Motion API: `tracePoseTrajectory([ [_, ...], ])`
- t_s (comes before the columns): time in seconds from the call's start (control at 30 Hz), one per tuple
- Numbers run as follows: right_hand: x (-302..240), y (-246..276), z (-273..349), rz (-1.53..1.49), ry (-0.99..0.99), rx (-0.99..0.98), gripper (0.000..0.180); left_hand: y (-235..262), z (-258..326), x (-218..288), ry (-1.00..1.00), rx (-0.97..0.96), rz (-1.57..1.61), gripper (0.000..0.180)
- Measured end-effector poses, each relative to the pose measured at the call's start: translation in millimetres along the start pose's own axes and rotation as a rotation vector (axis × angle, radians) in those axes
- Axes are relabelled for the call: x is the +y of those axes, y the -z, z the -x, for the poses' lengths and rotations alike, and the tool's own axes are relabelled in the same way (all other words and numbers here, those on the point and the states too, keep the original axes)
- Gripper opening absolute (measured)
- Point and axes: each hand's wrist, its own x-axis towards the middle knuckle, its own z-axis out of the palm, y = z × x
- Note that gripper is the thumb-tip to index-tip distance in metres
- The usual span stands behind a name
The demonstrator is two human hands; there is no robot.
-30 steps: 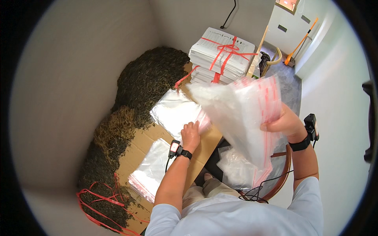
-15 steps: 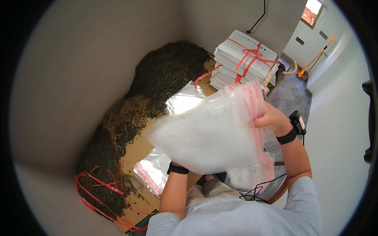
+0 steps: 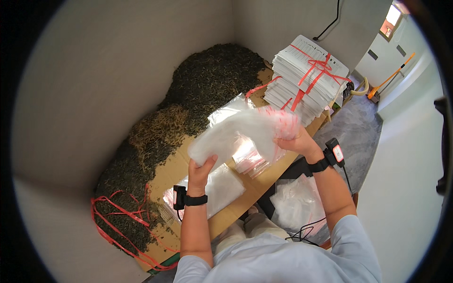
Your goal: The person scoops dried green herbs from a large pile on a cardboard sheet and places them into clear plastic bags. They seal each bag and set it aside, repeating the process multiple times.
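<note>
Between my two hands hangs a sheaf of clear plastic zip bags (image 3: 226, 134) with red-striped tops, bowed upward in the middle. My left hand (image 3: 201, 172) is closed on its lower left end, thumb on top. At the red-striped end, my right hand (image 3: 296, 143) grips the sheaf. Below it, a flat stack of clear bags (image 3: 222, 188) lies on the cardboard (image 3: 255, 195), near my left wrist. Another shiny stack of bags (image 3: 250, 158) shows beneath the held sheaf, and part of a further clear packet (image 3: 226, 109) shows behind it.
A long heap of dark dried leaves (image 3: 212, 70) lies along the wall, with a browner patch (image 3: 160, 127). Paper stacks (image 3: 306, 75) tied with red ribbon stand at the far right. Loose red ribbon (image 3: 113, 207) lies at the left. More bags (image 3: 299, 200) sit low beside my legs.
The sheaf has moved away from my body and folded from a broad, flat spread into a narrow arch. My left hand, hidden under it before, now shows on its end. Bags beneath are uncovered.
</note>
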Motion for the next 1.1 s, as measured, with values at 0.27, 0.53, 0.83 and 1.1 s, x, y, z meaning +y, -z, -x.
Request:
tracePoseTrajectory([
  [0.27,102.1,19.8,-0.8,0.226,0.129,-0.043,0.056,7.3,-14.4,-59.7,0.263,-0.123,-0.237,0.053],
  [0.53,144.4,16.2,-7.6,0.119,0.104,0.256,0.047,12.0,-19.5,-89.7,0.16,0.025,-0.131,0.032],
  [0.83,115.0,14.4,-28.7,-0.023,0.155,0.186,0.041,-26.9,-65.5,-57.2,-0.104,0.24,-0.519,0.014],
  [1.1,84.9,29.5,-26.5,-0.695,-0.305,0.133,0.049,-59.6,-71.6,52.0,-0.132,-0.023,-0.86,0.017],
])
